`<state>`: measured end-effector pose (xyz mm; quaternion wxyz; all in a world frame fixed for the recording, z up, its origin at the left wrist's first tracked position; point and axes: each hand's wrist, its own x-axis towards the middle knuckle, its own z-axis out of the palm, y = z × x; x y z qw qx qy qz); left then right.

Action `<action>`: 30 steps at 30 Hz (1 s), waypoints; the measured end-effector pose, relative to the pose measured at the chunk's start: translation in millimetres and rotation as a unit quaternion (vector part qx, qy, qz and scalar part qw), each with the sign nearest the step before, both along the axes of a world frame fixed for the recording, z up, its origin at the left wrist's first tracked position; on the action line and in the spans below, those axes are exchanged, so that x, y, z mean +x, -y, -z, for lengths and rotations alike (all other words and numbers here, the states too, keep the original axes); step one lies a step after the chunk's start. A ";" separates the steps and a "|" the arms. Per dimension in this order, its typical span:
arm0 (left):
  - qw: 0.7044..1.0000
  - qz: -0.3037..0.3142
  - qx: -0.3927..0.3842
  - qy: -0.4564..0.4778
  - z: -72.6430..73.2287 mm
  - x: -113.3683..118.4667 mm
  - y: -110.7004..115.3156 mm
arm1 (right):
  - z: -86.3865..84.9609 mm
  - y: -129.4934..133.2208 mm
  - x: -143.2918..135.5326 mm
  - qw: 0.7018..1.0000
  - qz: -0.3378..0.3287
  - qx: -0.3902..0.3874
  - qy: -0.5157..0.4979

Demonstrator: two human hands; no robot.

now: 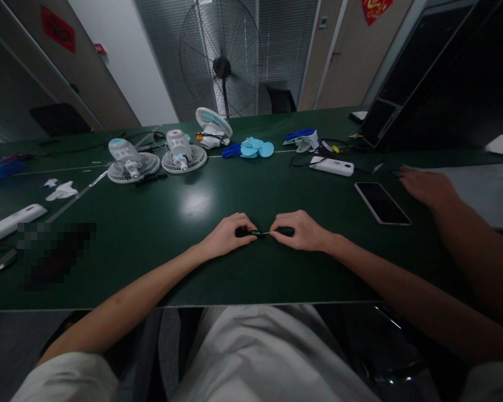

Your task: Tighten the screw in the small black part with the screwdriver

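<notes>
Near the middle of the green table [218, 279], my left hand [228, 234] pinches a small dark piece [256, 233] with a bit of green on it. My right hand [299, 230] is closed on a screwdriver with a dark handle [285, 230]. Its thin metal shaft points left and reaches the dark piece between my hands. The far end of the handle is hidden in my right palm. Both hands rest low over the tabletop.
A phone [383, 203] lies right of my hands, beside another person's hand [427, 187]. Farther back are a white device [332, 166], gloves [302, 138], light blue fan blades [256, 147] and small fans [183, 152]. A white bar [12, 223] lies at the left.
</notes>
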<state>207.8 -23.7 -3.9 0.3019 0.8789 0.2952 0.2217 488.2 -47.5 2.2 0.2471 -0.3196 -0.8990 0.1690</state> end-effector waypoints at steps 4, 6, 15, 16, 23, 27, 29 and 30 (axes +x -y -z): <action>1.000 -0.001 -0.004 -0.002 -0.2 0.1 -0.4 | 1.3 -0.9 -4.9 1.000 -0.001 0.003 -0.013; 1.000 -0.001 -0.001 -0.005 -0.3 0.0 -0.9 | 2.0 -1.7 -9.9 0.999 0.003 0.003 -0.039; 1.000 0.002 0.000 -0.007 -0.6 -0.4 -0.3 | 7.2 -8.3 2.0 0.994 0.059 0.002 -0.091; 1.000 0.002 -0.001 -0.006 -0.8 -0.2 -0.4 | 7.3 -9.1 4.4 0.994 0.064 0.000 -0.089; 1.000 0.015 -0.007 -0.027 -8.8 -15.6 5.5 | 6.2 -10.6 7.6 0.995 0.064 -0.001 -0.079; 0.999 -0.003 -0.007 -0.037 -11.8 -53.4 6.6 | 5.4 -10.2 7.2 0.995 0.054 -0.012 -0.081; 0.998 -0.040 0.005 -0.053 -11.6 -82.3 -0.5 | 5.2 -10.3 7.1 0.995 0.050 -0.013 -0.081; 0.996 -0.068 0.015 -0.061 -11.1 -99.4 -6.4 | 5.1 -10.4 7.0 0.996 0.049 -0.013 -0.079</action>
